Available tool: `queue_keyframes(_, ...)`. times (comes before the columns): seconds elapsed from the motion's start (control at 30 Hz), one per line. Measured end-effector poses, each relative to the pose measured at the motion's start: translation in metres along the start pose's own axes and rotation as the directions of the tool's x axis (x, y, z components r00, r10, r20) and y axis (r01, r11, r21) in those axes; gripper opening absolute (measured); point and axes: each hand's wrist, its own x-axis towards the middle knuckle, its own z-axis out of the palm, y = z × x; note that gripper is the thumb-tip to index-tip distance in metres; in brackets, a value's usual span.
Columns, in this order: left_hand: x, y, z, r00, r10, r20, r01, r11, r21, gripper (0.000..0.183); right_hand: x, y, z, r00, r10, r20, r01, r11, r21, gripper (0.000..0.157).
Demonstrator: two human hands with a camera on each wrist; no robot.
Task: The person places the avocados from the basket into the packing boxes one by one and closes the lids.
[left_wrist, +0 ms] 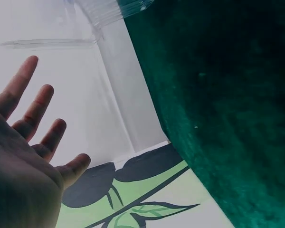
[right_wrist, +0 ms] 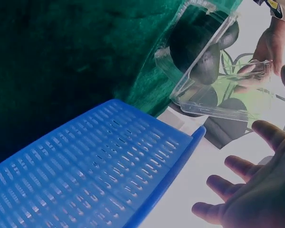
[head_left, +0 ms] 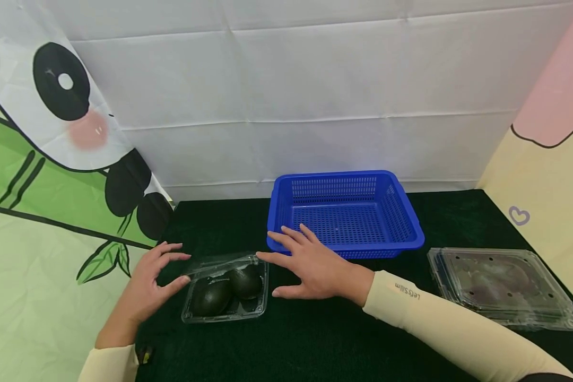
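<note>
Two dark avocados, one at left (head_left: 212, 298) and one at right (head_left: 245, 281), lie in a clear plastic clamshell box (head_left: 225, 319) on the table. In the right wrist view, its lid (right_wrist: 213, 113) stands raised from the base. My left hand (head_left: 148, 284) is at the box's left side, fingers spread and thumb at the lid's edge. To the right, my right hand (head_left: 315, 268) hovers with fingers extended, its index fingertip near the box's upper right corner and its other fingers overlapping the blue basket's near side. Neither palm holds anything.
Behind the right hand stands a blue plastic basket (head_left: 346, 248) with slotted walls. Several stacked clear clamshell boxes (head_left: 506, 284) lie at the right of the dark green tablecloth (head_left: 324, 339). A small dark object (head_left: 145, 354) lies by the left wrist.
</note>
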Motion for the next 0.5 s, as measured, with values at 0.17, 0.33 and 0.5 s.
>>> queue_keyframes(0.17,-0.008,-0.002,0.005,0.999,-0.016,0.050,0.012,0.998,0.065,0.052,-0.005,-0.002,0.007,1.000,-0.022,0.012,0.022,0.999,-0.024,0.074)
queue_keyframes(0.33,-0.010,-0.002,0.009,0.996,-0.044,0.077,0.036,0.995,0.093,0.057,-0.008,-0.005,0.013,0.999,-0.046,0.022,0.048,0.997,-0.057,0.075)
queue_keyframes(0.5,-0.011,-0.005,0.011,0.994,-0.064,0.090,0.053,0.991,0.119,0.060,-0.008,-0.009,0.019,0.998,-0.062,0.026,0.064,0.994,-0.085,0.075)
